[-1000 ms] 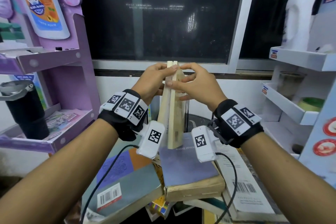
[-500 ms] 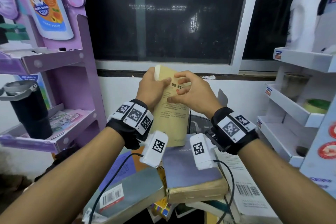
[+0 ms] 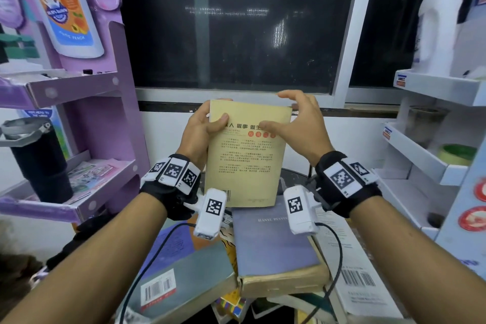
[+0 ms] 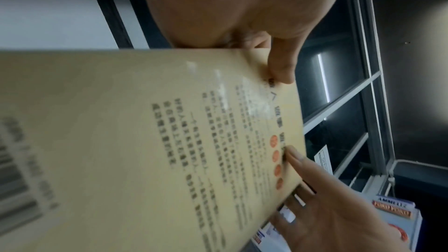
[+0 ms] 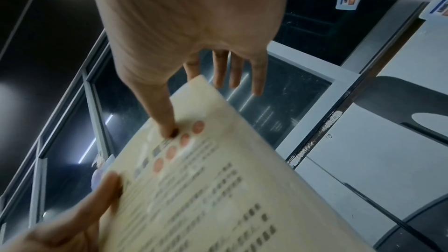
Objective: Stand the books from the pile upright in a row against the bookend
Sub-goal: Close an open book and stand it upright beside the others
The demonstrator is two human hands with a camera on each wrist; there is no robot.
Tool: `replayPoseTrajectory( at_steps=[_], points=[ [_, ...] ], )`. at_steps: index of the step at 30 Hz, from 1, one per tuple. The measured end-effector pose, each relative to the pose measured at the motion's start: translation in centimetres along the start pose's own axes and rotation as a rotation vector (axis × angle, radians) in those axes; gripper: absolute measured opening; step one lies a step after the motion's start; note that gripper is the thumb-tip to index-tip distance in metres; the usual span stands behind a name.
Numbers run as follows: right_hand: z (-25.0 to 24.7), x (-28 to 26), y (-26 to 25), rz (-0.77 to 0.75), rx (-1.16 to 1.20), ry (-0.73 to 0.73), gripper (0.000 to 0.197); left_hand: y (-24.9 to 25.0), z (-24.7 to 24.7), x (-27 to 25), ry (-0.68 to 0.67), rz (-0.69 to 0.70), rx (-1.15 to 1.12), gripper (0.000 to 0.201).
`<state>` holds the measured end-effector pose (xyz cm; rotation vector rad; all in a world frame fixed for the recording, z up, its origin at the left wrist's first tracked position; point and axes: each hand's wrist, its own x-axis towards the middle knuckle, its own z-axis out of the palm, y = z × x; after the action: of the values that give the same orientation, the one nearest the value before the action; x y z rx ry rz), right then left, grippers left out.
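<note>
Head: tan book (image 3: 247, 155) held upright, back cover w/ text facing cam, above the pile (image 3: 276, 252). Left hand (image 3: 202, 131) grips its left edge, thumb on cover. Right hand (image 3: 297, 123) w/ thumb on cover, fingers curved over top right corner. Left wrist: left thumb (image 4: 281, 64) pinches cover edge; right thumb (image 4: 298, 158) touches near the orange dots. Right wrist: right fingers (image 5: 238, 70) straight, spread past book's corner, thumb pressing cover.

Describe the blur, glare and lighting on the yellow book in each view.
Head view: yellow book evenly lit, title characters readable, shelf edges bowed by the wide lens. Left wrist view: cover smeared, white glare patch over the text. Right wrist view: print blurred, dark window behind with streaks of reflected light.
</note>
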<state>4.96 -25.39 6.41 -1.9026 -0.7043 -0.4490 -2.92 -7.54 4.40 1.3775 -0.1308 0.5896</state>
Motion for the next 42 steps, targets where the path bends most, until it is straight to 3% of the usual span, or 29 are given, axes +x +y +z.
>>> replayPoseTrajectory(
  at_steps=[7, 11, 16, 22, 32, 36, 42],
  points=[
    [-2.4, -0.4, -0.9, 0.114, 0.270, -0.428, 0.042, -0.4, -0.5, 0.8, -0.151, -0.036, -0.132, 0.025],
    [-3.1, -0.6, -1.0, 0.098, 0.278, -0.534, 0.043, -0.7, -0.7, 1.2, -0.178, -0.077, -0.071, 0.030],
    [-3.3, -0.4, -1.5, 0.076, 0.185, -0.560, 0.042, -0.6, -0.3, 1.8, -0.167, -0.093, 0.093, 0.025],
    [-3.2, 0.1, -2.2, -0.013, -0.021, -0.479, 0.040, -0.9, -0.2, 3.2, -0.132, -0.090, 0.295, 0.027],
    [-1.2, 0.9, -1.3, -0.028, -0.107, -0.270, 0.038, -2.1, -1.1, 5.0, 0.034, -0.054, 0.406, 0.035],
    [0.1, 2.0, -0.6, -0.021, -0.117, -0.173, 0.034, -3.9, -2.7, 5.9, 0.111, -0.097, 0.486, 0.038],
    [3.1, 4.7, 0.6, 0.028, -0.136, -0.114, 0.031, -6.5, -4.4, 7.6, 0.123, -0.185, 0.531, 0.035]
  ],
)
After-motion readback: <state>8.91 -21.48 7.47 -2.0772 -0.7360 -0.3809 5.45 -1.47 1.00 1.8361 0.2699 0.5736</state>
